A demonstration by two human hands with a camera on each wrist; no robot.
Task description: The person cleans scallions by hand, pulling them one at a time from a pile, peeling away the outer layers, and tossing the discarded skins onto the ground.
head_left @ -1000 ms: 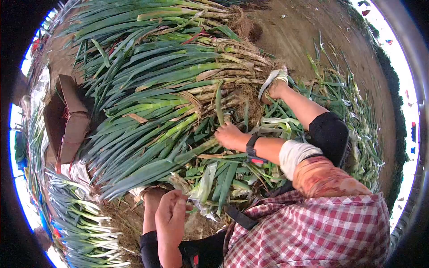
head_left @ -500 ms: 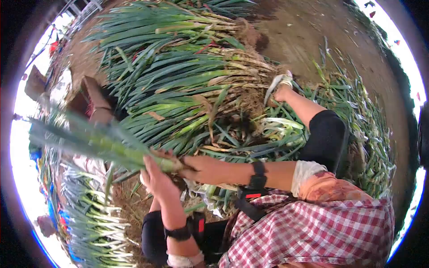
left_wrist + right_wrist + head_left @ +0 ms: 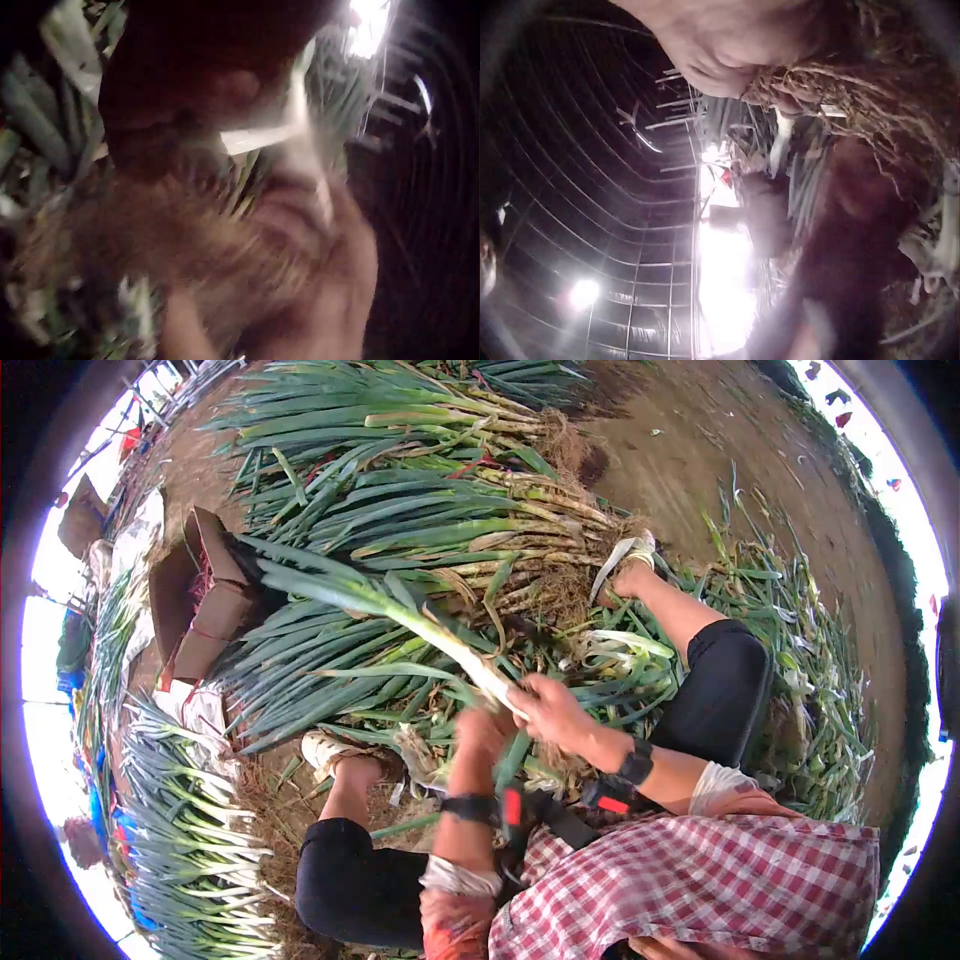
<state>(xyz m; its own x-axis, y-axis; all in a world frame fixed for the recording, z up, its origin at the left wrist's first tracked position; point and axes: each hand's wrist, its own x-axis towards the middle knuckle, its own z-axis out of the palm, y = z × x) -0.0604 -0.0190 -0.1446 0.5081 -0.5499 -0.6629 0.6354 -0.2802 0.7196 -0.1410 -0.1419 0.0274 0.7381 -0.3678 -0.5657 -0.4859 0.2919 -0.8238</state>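
Observation:
My right hand (image 3: 555,712) grips a large green onion (image 3: 455,645) near its root end. Its smooth white shank slants up and left to green leaves. Close beside the base is my left hand (image 3: 482,732), blurred in the head view. A pale strip of outer skin (image 3: 251,140) runs from the left fingers to the shank in the left wrist view. Brown stringy roots (image 3: 840,82) hang below the right hand in its wrist view. Under both hands lie loose stripped leaves (image 3: 405,715).
Unpeeled green onions (image 3: 430,520) with brown roots lie in piles ahead. Peeled ones with white shanks (image 3: 210,855) are lined up at the lower left. A cardboard box (image 3: 205,600) stands at the left. More leaf scraps (image 3: 800,650) heap beside the right leg.
The right hand reached into the pile, then both hands held a green onion at the left. They have since moved right, and its shank now shows white instead of green and brown.

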